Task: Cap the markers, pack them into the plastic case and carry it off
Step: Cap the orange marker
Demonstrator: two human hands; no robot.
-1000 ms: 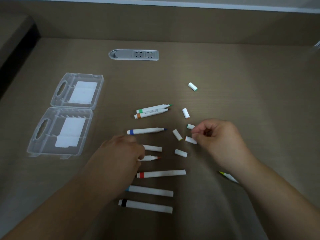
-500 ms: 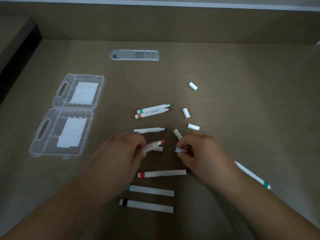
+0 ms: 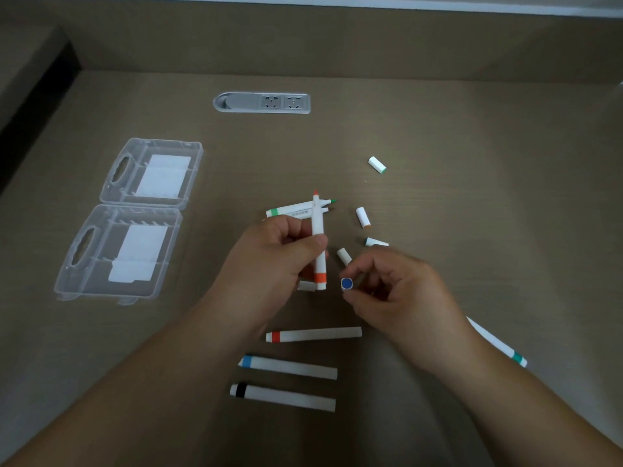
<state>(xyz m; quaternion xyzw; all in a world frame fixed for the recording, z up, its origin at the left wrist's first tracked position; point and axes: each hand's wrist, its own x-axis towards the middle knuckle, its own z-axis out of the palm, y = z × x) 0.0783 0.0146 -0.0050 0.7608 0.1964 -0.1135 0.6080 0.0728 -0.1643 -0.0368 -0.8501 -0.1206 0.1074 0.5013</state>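
Fingers of the left hand [image 3: 273, 261] gripped an orange marker [image 3: 318, 244] mid-frame, while the right hand [image 3: 401, 291] pinched a blue cap [image 3: 346, 284] beside it.

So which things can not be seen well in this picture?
Head view only:
- Orange-banded marker: mostly hidden behind the held red-orange marker and left hand.
- Teal-banded marker: far end under the right forearm.
- Cap body in right hand: fingers cover it; only the blue end shows.
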